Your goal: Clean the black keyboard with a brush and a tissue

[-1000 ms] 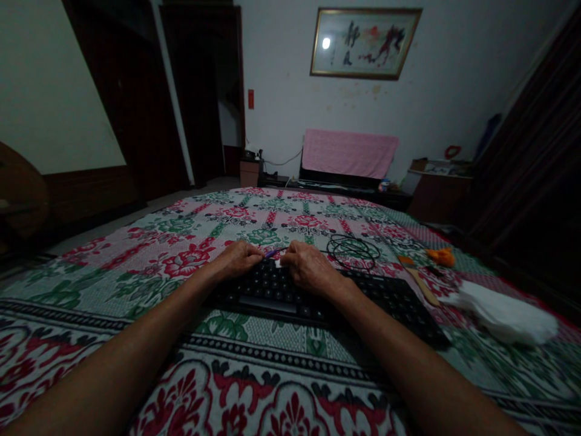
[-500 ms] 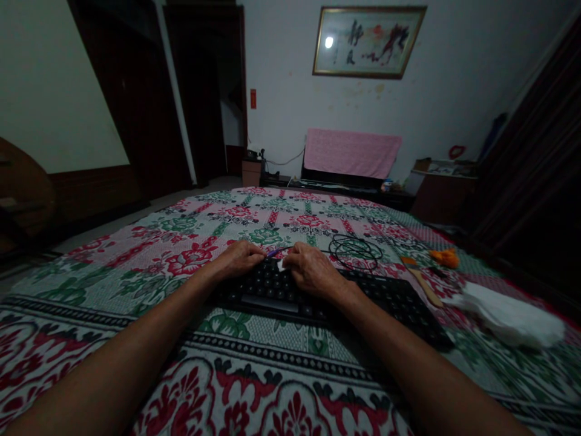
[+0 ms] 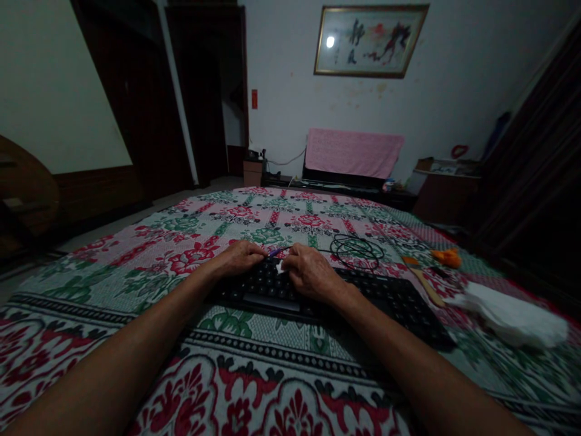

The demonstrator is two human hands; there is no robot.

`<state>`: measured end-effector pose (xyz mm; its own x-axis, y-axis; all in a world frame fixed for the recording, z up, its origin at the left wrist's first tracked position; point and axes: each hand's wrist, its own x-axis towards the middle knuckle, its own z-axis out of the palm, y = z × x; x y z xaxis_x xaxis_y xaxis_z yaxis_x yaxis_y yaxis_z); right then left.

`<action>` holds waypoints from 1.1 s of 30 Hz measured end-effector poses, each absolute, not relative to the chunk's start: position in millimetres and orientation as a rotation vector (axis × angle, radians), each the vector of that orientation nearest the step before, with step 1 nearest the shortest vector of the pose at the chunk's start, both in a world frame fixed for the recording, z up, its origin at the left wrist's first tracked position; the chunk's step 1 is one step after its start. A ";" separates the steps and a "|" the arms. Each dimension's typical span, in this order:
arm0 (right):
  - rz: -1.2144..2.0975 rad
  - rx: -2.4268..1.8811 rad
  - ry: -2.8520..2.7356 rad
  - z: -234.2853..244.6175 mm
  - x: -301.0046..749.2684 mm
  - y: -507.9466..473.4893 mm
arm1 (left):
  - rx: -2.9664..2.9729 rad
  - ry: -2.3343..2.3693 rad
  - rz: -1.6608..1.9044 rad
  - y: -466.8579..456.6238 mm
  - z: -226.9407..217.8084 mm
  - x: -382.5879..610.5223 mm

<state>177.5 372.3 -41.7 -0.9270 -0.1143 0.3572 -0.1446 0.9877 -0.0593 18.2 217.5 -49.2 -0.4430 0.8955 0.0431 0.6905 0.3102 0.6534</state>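
Hands together at the far left edge of a long black plastic keyboard (image 3: 390, 300), flat on a red, green and white floral bedspread (image 3: 254, 387). Left hand (image 3: 238, 257) curled, fingertips at a thin purple piece (image 3: 275, 251); impossible to tell whether gripped. Right hand (image 3: 308, 272) just beside, fingers closed on a small white scrap (image 3: 280, 266) over the keys. Behind the keyboard, a coiled black cable (image 3: 356, 249). Off to the right, a crumpled white cloth (image 3: 512, 315), a pale wooden stick (image 3: 424, 284) and a small orange object (image 3: 447, 258).

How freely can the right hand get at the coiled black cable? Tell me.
Probably yes: the right hand rests on the keyboard, and the coiled cable lies just beyond it on the bedspread, with nothing between them, though it seems to pinch a small white piece.
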 end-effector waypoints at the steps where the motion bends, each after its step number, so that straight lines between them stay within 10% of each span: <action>1: 0.135 0.179 -2.761 -42.3 177.6 372.7 | 1.432 2.248 0.872 217.5 -49.4 17.7; 33: 0.252 0.313 -2.673 -46.1 169.3 354.6 | 0.961 2.267 1.388 188.2 -57.1 -9.4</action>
